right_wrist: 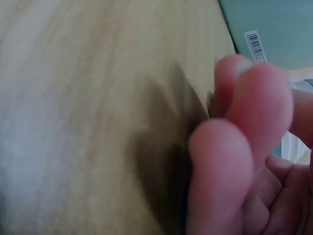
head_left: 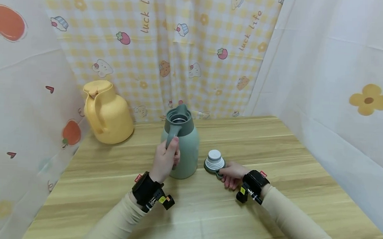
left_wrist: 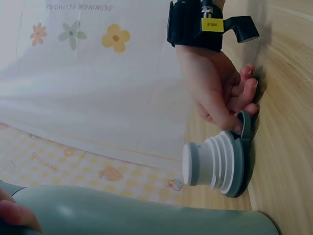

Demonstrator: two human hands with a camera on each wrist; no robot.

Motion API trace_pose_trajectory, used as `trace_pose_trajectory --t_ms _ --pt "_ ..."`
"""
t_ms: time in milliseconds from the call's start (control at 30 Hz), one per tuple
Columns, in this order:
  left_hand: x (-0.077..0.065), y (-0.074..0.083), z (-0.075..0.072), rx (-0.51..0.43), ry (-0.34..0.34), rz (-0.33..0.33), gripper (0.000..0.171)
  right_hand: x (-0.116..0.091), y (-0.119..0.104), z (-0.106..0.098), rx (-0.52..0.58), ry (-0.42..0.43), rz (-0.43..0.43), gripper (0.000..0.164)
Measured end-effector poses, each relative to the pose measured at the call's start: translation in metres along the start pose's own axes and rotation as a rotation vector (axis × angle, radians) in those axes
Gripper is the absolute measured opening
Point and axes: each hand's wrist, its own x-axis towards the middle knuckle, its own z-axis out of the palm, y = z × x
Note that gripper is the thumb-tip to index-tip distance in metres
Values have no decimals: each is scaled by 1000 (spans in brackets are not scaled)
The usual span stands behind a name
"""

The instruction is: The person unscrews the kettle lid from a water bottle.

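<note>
A green thermos jug (head_left: 185, 152) stands upright on the table with its mouth uncovered. My left hand (head_left: 165, 157) grips the jug's handle (head_left: 174, 132), fingers wrapped around it. To the jug's right, its lid (head_left: 214, 160) lies upside down, the white threaded plug pointing up. My right hand (head_left: 233, 173) pinches the green loop at the lid's edge between thumb and forefinger; the left wrist view shows this loop (left_wrist: 246, 125) at the fingertips. The other right fingers (right_wrist: 220, 166) curl low over the wood, large in the right wrist view.
A yellow jug (head_left: 113, 118) with its lid on stands at the back left. Behind the wooden table (head_left: 188, 211) hangs a yellow checked curtain (head_left: 201, 32); white printed sheets close off both sides. A wrist camera (head_left: 250, 186) sits on each arm.
</note>
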Motion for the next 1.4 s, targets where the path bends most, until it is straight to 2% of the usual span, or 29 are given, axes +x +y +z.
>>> trace_pose_trajectory --t_ms 133,300,500,667,800,933,1100,1300,1400 --pt "-1 10 4 12 31 13 43 -3 0 -2 -31 17 12 35" --pt "0 12 16 -3 72 7 45 -4 1 -4 -32 50 16 37" --pt "-3 8 30 -12 95 -10 48 -7 8 -1 -21 50 -17 38" --pt "-7 7 35 2 88 -17 48 -12 22 2 16 57 -47 39" --pt "-9 9 35 -13 76 -30 48 -13 33 -1 115 57 -93 37" --pt "-8 12 32 -35 71 -28 48 -15 33 -3 184 91 -142 30" --pt "-9 16 29 -32 76 -21 47 -18 24 0 175 130 -166 22" --pt "-13 18 23 -5 109 -30 44 -18 13 10 122 173 -127 31" --pt "-13 9 19 -8 135 -40 44 -16 10 15 97 195 -126 30"
